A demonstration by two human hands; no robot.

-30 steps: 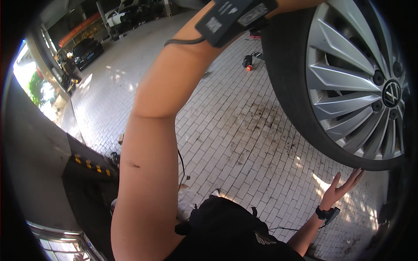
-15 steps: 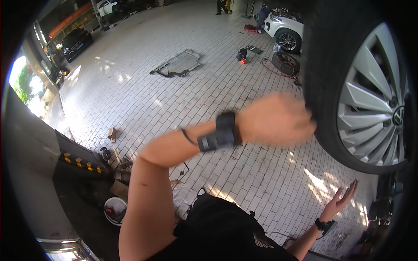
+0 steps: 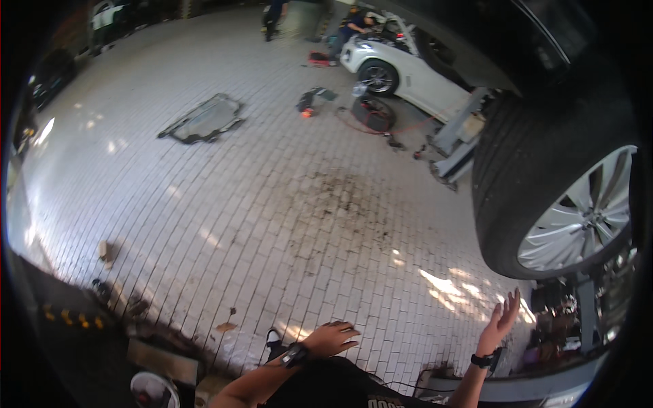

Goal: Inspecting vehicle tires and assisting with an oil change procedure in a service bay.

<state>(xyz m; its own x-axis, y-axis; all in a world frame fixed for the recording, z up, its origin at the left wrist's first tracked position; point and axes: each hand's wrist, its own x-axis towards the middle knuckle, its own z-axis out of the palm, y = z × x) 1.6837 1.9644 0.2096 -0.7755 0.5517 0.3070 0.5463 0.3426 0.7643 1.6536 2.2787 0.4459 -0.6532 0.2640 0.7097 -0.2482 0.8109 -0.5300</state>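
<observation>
My left hand (image 3: 331, 338) is low in front of my body, palm down and empty, its fingers loosely stretched and slightly apart. My right hand (image 3: 498, 325) is raised at the lower right, fingers spread, holding nothing. Just above it hangs a raised car's wheel, with a black tire (image 3: 527, 180) and a silver multi-spoke rim (image 3: 578, 228). Neither hand touches the wheel. A black band with a device sits on each wrist.
A white car (image 3: 408, 68) with a person (image 3: 352, 28) bent at its front stands at the back. Near it are a loose tire (image 3: 373, 112), a red hose and a lift post (image 3: 457, 146). A grey framed panel (image 3: 206, 119) lies on the paving. A white bucket (image 3: 155, 391) sits lower left.
My left hand has dropped away from the tire to low in front of my body. My right hand stays raised and open. The view has turned to the right.
</observation>
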